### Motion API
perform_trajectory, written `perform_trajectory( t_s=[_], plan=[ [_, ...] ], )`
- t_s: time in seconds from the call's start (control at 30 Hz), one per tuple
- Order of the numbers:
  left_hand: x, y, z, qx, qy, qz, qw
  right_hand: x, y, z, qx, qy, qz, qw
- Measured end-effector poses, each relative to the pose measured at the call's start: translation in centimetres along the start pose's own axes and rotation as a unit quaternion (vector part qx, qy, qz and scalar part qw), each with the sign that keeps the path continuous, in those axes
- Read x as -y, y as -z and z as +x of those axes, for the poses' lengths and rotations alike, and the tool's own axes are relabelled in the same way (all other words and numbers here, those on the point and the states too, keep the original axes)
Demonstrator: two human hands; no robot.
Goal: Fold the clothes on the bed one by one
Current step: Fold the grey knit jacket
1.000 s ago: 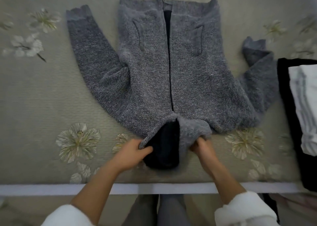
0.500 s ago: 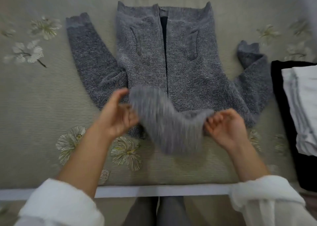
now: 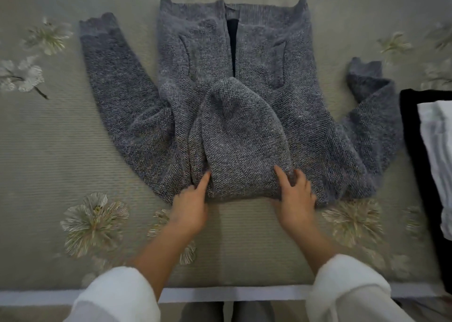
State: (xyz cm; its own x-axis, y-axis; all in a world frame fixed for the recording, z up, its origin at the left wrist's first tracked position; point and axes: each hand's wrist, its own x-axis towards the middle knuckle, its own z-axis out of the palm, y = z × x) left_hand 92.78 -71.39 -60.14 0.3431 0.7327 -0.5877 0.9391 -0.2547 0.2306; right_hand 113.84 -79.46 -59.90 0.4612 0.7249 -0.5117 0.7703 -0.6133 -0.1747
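- Both my forearms reach forward over the near edge of the bed, white sleeves pushed back from the wrists, palms facing down.
- My left hand sits at the near hem of the grey knit cardigan. Its index finger lies straight on the knit, pointing into the crease beside the folded-up hood.
- The rest of that hand's fingers are hidden, so I cannot tell whether it grasps the fabric or only touches it.
- My right hand rests on the hood's near right corner with the fingers spread and mostly straight. It presses the knit flat and grips nothing.
- The cardigan lies front-up in the middle of the flowered cover, collar end toward me and hem far. The hood is turned up over its chest, one sleeve is stretched out on my left, and the other is bent on my right.
- At my far right lies a black garment with a white striped cloth on it, apart from the cardigan.
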Motion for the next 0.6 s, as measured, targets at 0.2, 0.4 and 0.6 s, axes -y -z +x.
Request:
perform_trajectory(
  t_s=[0.2,0.4,0.6],
  plan=[
    [0.1,3.3,0.5,0.057,-0.022,0.017,0.998,-2.6,2.9,0.5,0.075,0.119,-0.056,0.988],
    [1.3,4.8,-1.6,0.371,0.025,-0.15,0.916,-5.5,4.0,-2.7,0.294,0.102,0.043,0.949],
    [0.7,2.8,-2.6,0.421,0.058,-0.108,0.899,-7.2,4.4,-2.7,0.499,0.04,0.096,0.861]
  ],
)
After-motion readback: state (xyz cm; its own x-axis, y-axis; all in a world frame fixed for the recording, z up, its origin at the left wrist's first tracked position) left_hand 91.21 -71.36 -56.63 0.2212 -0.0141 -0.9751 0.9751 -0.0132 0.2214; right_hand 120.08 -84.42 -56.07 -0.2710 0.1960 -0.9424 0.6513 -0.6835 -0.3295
